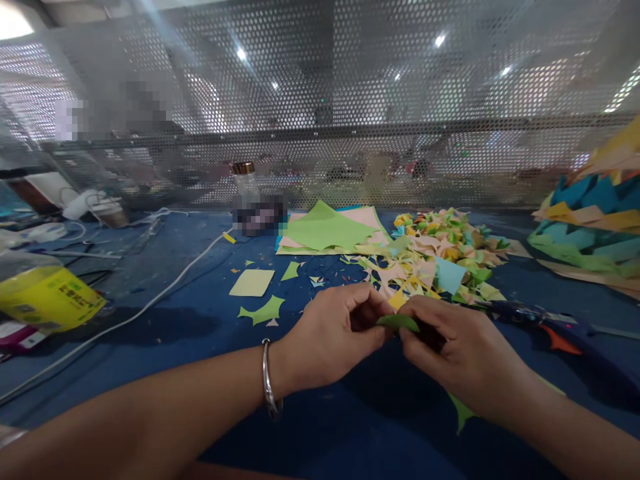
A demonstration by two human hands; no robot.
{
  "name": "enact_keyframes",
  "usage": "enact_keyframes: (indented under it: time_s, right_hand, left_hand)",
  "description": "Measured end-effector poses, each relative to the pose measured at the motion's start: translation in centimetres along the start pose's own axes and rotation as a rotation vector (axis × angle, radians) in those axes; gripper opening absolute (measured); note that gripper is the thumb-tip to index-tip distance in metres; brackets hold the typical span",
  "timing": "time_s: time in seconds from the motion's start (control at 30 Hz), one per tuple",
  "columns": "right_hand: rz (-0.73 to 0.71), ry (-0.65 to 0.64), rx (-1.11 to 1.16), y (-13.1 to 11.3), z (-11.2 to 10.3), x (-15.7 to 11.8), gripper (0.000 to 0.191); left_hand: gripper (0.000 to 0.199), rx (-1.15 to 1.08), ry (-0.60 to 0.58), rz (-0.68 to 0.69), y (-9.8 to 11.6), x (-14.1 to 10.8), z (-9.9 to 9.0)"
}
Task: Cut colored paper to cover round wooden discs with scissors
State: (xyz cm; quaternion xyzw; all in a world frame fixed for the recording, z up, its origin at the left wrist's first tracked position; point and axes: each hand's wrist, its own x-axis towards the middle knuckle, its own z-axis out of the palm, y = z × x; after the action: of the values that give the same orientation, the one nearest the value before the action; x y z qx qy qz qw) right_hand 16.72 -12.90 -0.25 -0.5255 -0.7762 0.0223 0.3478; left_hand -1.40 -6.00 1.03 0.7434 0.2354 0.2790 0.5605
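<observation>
Both hands pinch a small green piece of paper (399, 323) between them, low over the blue table. My left hand (333, 333), with a silver bangle at the wrist, is closed on the paper's left end. On the other end, my right hand (453, 340) grips with thumb and fingers. The paper looks curved; its lower part is hidden by the fingers. Just beyond the hands spreads a pile of cut paper scraps (430, 243) in green, yellow, pink and blue. A green offcut (463, 412) lies partly under my right wrist.
Stacked coloured sheets (325, 230) lie at the back centre. A glue gun (555, 327) with an orange trigger rests at right, below a layered paper piece (595, 213). A pale square (251, 283), a white cable (165, 293) and a yellow packet (50, 297) are left. Perforated metal panels (320, 80) stand behind.
</observation>
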Motion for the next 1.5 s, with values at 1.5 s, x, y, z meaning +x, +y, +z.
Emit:
enact_keyframes:
  time_s: [1.5]
  right_hand:
    - [-0.021, 0.011, 0.044, 0.5, -0.5, -0.3, 0.011]
  left_hand:
    - [0.008, -0.218, -0.020, -0.274, 0.1, 0.3, -0.3]
